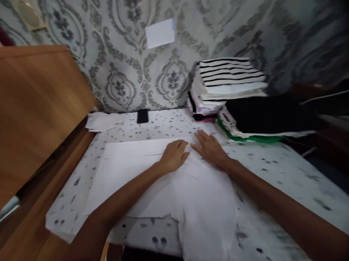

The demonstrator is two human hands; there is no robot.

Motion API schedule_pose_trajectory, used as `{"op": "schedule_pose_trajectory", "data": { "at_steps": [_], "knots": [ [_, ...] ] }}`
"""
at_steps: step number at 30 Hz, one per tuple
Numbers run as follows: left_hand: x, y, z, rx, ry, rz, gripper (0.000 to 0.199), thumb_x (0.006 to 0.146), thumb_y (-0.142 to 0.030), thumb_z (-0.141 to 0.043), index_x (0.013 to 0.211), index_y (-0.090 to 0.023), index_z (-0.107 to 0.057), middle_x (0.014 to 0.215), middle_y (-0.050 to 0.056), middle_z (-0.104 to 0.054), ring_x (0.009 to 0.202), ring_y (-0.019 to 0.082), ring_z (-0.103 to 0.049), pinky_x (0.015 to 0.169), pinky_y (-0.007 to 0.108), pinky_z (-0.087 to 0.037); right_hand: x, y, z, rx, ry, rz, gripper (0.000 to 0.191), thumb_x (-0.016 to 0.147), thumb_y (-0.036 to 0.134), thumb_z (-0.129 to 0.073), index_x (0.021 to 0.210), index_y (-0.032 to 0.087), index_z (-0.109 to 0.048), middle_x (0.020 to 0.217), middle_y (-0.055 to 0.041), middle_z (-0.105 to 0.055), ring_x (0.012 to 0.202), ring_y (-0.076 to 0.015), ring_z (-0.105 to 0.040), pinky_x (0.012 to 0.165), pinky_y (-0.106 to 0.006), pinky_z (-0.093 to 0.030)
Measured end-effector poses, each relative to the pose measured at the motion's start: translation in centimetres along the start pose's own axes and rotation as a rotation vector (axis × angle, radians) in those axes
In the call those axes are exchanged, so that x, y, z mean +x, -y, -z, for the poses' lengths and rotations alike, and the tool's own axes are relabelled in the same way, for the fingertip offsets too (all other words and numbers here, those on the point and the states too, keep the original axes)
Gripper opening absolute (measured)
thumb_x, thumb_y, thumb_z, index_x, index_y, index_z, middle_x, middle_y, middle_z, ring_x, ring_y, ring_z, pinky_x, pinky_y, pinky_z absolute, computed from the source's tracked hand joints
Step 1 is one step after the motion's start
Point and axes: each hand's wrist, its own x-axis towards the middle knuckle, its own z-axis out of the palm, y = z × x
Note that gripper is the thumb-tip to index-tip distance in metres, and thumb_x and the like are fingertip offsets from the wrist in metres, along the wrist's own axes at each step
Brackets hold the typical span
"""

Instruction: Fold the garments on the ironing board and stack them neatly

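Note:
A white garment point(142, 186) lies spread on the table, with one part, apparently a sleeve, reaching toward the near edge. Flat on the cloth near its far edge rests my left hand point(174, 156), fingers stretched out. My right hand point(209, 149) lies just to the right of it at the garment's upper right corner, its fingers spread and touching the fabric. Neither hand grips anything that I can see.
The table cover point(162, 125) is white with small dark prints. A black phone point(142, 116) and a folded white cloth point(104, 121) lie at the back left. Striped folded clothes point(230, 73) and a black folded garment point(267, 114) are stacked back right. A wooden panel point(30, 114) borders the left.

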Motion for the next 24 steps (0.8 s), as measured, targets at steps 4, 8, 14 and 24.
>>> {"op": "schedule_pose_trajectory", "data": {
  "at_steps": [4,8,14,24],
  "knots": [
    [-3.0,4.6,2.3,0.130,0.162,0.246,0.062,0.101,-0.050,-0.030,0.152,-0.015,-0.030,0.165,0.017,-0.023,0.154,0.028,-0.016,0.123,0.053,-0.014,-0.6,0.1,-0.8,-0.056,0.131,-0.029,0.062,0.099,0.052,-0.032,0.143,0.012,-0.050,0.153,-0.0196,-0.046,0.144,-0.0324,-0.039,0.114,-0.055,-0.034],
    [-7.7,10.4,5.6,0.175,0.196,0.463,0.076,0.099,-0.061,-0.025,0.157,-0.014,-0.022,0.168,0.016,-0.013,0.156,0.028,-0.008,0.124,0.053,-0.006,-0.8,0.2,-0.7,-0.066,0.131,-0.035,0.060,0.099,0.052,-0.030,0.143,0.016,-0.050,0.155,-0.0175,-0.044,0.145,-0.0320,-0.038,0.114,-0.055,-0.035],
    [-16.5,17.6,10.6,0.271,0.116,0.663,0.078,0.096,-0.061,-0.025,0.156,-0.010,-0.025,0.166,0.019,-0.019,0.155,0.030,-0.013,0.122,0.055,-0.012,-0.5,0.4,-0.2,0.048,0.136,-0.053,0.061,0.097,0.052,-0.034,0.142,0.013,-0.051,0.154,-0.0193,-0.045,0.146,-0.0344,-0.036,0.115,-0.059,-0.033],
    [-27.0,12.8,14.9,0.138,0.105,0.415,0.062,0.087,-0.066,-0.045,0.129,-0.022,-0.058,0.139,0.010,-0.057,0.129,0.030,-0.053,0.111,0.044,-0.042,-12.8,4.0,7.2,0.302,0.080,0.106,0.042,0.098,0.046,-0.049,0.131,0.024,-0.062,0.155,-0.0111,-0.044,0.141,-0.0323,-0.043,0.114,-0.054,-0.041]
  ]
}}
